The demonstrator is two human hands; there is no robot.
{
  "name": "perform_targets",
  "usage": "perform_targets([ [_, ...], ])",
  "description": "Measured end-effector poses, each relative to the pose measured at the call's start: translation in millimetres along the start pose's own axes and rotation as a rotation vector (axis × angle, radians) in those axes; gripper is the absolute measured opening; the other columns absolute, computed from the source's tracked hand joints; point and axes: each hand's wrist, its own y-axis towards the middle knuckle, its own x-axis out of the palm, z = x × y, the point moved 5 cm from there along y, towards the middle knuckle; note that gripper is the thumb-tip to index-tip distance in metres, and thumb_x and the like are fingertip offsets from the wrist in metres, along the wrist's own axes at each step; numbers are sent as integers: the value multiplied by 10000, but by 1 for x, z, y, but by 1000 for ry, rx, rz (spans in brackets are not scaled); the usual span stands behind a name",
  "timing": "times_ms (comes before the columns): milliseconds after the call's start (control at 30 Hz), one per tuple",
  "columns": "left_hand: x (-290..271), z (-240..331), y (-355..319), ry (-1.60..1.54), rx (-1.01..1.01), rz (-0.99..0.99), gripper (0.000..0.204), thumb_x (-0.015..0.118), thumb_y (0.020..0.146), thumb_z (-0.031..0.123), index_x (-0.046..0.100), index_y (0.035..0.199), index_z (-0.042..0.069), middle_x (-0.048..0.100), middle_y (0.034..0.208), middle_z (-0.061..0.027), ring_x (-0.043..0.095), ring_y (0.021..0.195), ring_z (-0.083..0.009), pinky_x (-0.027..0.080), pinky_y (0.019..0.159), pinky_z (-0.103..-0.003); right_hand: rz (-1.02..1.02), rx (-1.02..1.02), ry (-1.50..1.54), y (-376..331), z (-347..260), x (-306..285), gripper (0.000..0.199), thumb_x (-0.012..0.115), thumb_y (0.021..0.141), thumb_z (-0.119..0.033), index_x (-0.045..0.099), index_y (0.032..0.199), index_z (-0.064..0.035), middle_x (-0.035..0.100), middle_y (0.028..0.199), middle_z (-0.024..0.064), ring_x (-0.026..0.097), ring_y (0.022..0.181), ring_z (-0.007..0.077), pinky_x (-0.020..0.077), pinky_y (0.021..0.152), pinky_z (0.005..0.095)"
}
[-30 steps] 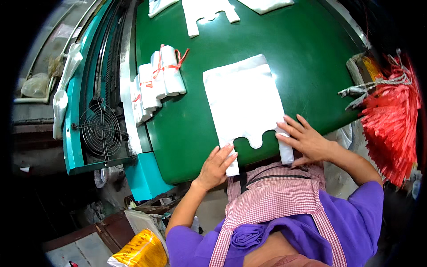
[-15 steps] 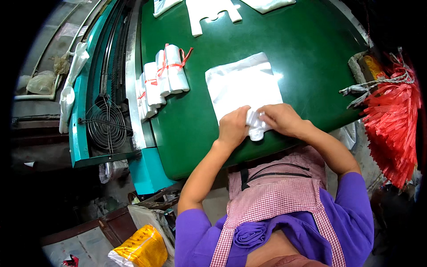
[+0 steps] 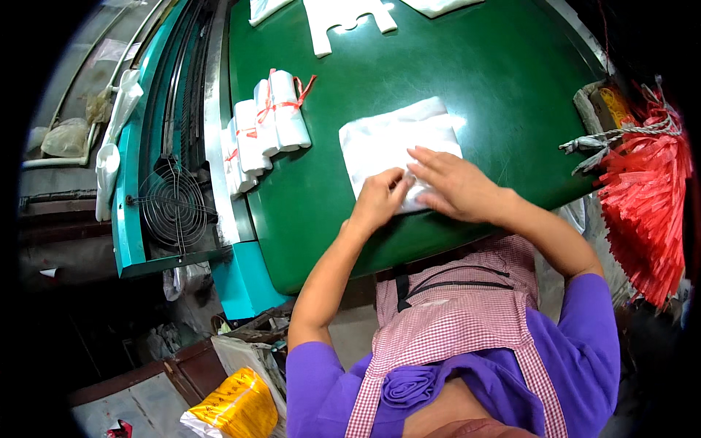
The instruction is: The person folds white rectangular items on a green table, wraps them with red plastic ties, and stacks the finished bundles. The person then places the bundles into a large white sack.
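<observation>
Folded white plastic bag stack (image 3: 398,146) lies on green table (image 3: 453,80), near its front edge | left hand (image 3: 378,203) curled, pinching the stack's near edge | right hand (image 3: 456,186) flat, fingers spread, pressing the stack | tied white bundles (image 3: 266,124) to the left, apart

Both hands (image 3: 423,193) press a folded white bag stack (image 3: 391,142) on the green table (image 3: 496,80).

Surface: glossy green rounded worktable (image 3: 467,66) | Left: teal metal machine frame (image 3: 124,219), round wire fan guard (image 3: 174,206) | Floor: dim, cluttered
</observation>
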Motion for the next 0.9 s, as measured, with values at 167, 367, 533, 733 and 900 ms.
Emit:
perform_targets([
  [167, -3, 31, -21, 517, 454, 330, 372, 714, 763, 203, 599, 1087, 60, 557, 1147, -145, 588, 955, -281, 491, 773, -373, 37, 60, -222, -13, 12, 27, 600, 639, 822, -292, 449, 1285, 40, 379, 1409, 223, 349, 1324, 368, 311, 1080, 461],
  [367, 13, 36, -18, 711, 331, 127, 454, 692, 627, 82, 575, 1062, 27, 557, 985, -97, 564, 914, -285, 472, 790, -396, 236, -46, 252, -47, -29, 1, 544, 692, 752, -76, 494, 1251, 10, 439, 1356, 224, 446, 1247, 387, 377, 1031, 442],
  [533, -6, 12, -5, 394, 286, 171, 275, 664, 676, 48, 599, 943, 41, 591, 988, -108, 570, 921, -310, 490, 777, -412, 229, 803, 1727, -68, 5, 42, 604, 605, 914, -216, 319, 1378, 44, 528, 1256, 185, 558, 1137, 255, 483, 934, 330],
  [733, 2, 16, -71, 372, 413, -224, 336, 675, 707, 75, 629, 1039, 90, 514, 1298, -153, 376, 1304, -379, 307, 1041, -559, 125, 536, 1475, -27, 38, 32, 394, 581, 854, -14, 523, 1243, -29, 559, 1264, 103, 553, 1150, 233, 446, 997, 371],
  [900, -7, 9, -56, 471, 387, -45, 329, 692, 681, 125, 646, 1004, 162, 568, 1021, -82, 555, 947, -297, 369, 879, -477, -80, -235, 181, -35, 10, 27, 355, 521, 860, -81, 584, 1209, -96, 481, 1364, 158, 468, 1260, 306, 350, 1076, 439],
])
